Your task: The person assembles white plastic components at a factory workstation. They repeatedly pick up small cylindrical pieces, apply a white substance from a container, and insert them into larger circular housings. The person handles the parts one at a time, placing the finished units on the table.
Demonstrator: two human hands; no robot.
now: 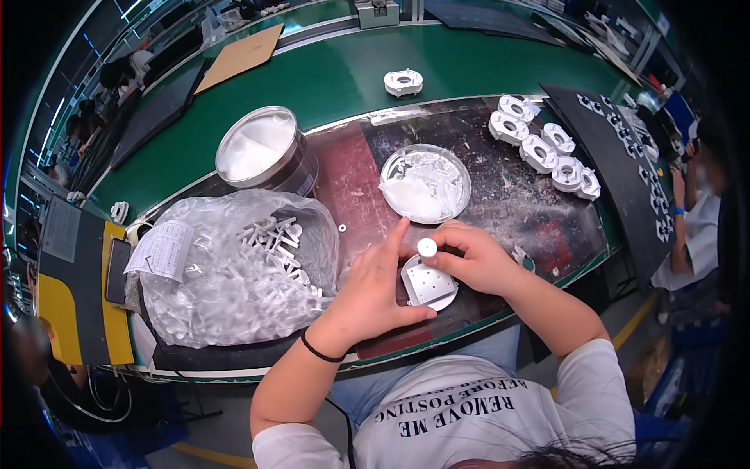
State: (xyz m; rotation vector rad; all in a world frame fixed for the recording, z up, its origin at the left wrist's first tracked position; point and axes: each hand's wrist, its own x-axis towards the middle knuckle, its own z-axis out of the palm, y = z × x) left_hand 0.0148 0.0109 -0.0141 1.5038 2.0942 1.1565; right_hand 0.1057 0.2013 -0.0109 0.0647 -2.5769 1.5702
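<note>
A round white plastic part with a flat, holed plate is near the table's front edge. My left hand curves around its left side, thumb at its near rim and index finger pointing away from me. Above the part's far edge, my right hand pinches a small white round-headed plastic piece. The fingertips hide whether that piece touches the part. Just beyond my hands stands a shallow clear dish with white grease-like paste in it.
At left lies a clear plastic bag of small white parts, with an open tin of white paste behind it. Several white housings sit at right, another on the green belt. A person works at far right.
</note>
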